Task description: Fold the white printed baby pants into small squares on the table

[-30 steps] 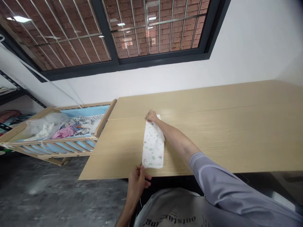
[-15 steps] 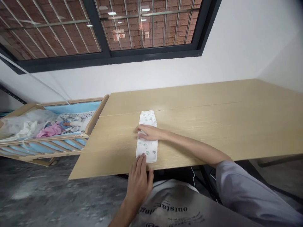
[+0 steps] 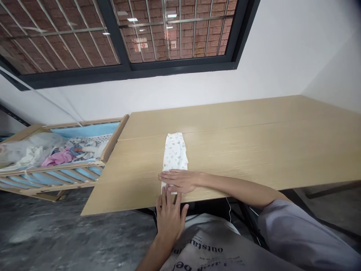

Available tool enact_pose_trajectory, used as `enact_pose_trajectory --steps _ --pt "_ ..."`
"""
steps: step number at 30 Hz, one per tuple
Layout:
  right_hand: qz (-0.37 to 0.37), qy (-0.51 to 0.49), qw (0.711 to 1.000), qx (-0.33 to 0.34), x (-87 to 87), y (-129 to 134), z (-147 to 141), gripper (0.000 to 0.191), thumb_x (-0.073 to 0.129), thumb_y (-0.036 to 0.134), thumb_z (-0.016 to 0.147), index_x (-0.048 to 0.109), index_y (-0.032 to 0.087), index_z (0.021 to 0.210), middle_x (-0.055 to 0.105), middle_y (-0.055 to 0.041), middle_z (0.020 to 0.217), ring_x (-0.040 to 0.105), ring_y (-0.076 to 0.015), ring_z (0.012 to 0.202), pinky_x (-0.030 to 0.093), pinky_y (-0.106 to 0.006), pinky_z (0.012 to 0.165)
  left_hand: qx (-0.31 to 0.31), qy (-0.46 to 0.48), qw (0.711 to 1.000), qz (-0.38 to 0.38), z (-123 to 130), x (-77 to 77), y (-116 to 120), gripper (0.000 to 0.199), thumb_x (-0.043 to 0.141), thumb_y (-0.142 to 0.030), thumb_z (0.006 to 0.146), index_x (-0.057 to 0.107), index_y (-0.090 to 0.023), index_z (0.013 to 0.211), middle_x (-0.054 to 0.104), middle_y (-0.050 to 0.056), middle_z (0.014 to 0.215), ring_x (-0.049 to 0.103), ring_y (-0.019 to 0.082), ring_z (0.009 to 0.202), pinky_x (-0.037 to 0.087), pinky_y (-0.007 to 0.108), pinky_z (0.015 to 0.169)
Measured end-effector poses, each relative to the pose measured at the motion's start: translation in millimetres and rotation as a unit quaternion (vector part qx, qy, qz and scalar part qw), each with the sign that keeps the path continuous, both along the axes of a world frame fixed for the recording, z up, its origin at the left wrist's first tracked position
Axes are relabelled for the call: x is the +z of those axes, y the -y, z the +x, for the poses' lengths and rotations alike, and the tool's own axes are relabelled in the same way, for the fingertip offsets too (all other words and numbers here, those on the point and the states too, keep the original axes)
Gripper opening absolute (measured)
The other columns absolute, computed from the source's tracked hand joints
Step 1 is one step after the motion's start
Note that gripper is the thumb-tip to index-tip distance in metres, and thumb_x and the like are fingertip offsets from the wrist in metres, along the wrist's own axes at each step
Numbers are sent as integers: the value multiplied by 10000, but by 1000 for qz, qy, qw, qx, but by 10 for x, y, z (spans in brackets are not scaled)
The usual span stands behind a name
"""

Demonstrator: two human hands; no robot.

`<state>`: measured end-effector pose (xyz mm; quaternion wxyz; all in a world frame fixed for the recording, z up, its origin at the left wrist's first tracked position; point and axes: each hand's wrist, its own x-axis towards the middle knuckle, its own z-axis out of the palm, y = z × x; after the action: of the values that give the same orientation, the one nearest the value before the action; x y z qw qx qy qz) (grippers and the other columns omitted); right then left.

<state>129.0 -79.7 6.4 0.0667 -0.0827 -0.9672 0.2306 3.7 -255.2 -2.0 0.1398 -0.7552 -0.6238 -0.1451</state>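
Note:
A white cloth garment [image 3: 175,151] with a small print lies folded into a narrow strip on the wooden table [image 3: 239,150], its long side running away from me. Across its near part my right hand [image 3: 180,180] rests flat, fingers stretched to the left. My left hand [image 3: 170,216] is at the table's front edge, fingers spread, their tips at the near end of the garment just below my right hand. The garment's near end is mostly hidden under both hands. Neither hand grips anything.
To the left of the table stands a wooden crib [image 3: 113,141] with blue lining, holding a heap of clothes and a clear plastic bag [image 3: 42,141]. Behind the table are a white wall [image 3: 197,88] and a barred window [image 3: 180,66].
My right hand has slid along the garment toward me, from its middle to its near end. My left hand has drawn back slightly, with its fingers more spread.

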Motion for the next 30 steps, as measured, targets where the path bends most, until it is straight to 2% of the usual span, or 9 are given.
enact_pose_trajectory --steps 5,11,14,18,24,30 --pt "18 32 997 -63 0 -467 6 676 369 581 1036 260 258 1620 128 -59 1693 116 -254 1569 78 -450 1276 10 -24 1000 4 12 -41 -19 587 560 -427 961 468 -270 1519 465 211 1547 448 401 1412 403 549 1077" --pt "41 31 990 -135 -34 -1222 -9 655 439 586 1007 336 306 1590 200 -46 1683 182 -271 1557 91 -494 1270 -6 -2 1000 2 -5 -41 -18 626 590 -438 947 449 -262 1531 437 215 1566 465 417 1395 453 556 1040" --pt "50 34 984 -165 -51 -1587 10 647 439 574 1002 360 296 1581 208 -44 1682 180 -265 1557 87 -483 1273 -13 9 1000 3 -20 -47 -14 622 585 -430 951 447 -256 1532 418 218 1578 464 425 1393 454 567 1033" --pt "47 38 983 -174 -61 -1963 44 643 421 512 1023 354 209 1586 176 -72 1684 148 -259 1564 87 -447 1277 -15 -3 1000 2 -25 -46 -4 632 586 -431 953 433 -257 1541 420 218 1577 467 415 1391 456 552 1030" --pt "45 41 978 -197 -46 -2241 54 645 391 452 1032 300 171 1605 161 -68 1686 132 -248 1567 69 -434 1280 -11 0 1000 2 -13 -15 6 618 586 -424 956 443 -259 1534 430 214 1571 463 409 1397 456 533 1028" --pt "49 31 977 -203 46 -2231 15 621 400 440 1025 345 178 1585 246 -69 1669 185 -246 1556 83 -442 1278 0 -22 1000 10 5 -10 -3 569 578 -379 968 477 -252 1513 468 229 1538 479 401 1389 460 525 1012"
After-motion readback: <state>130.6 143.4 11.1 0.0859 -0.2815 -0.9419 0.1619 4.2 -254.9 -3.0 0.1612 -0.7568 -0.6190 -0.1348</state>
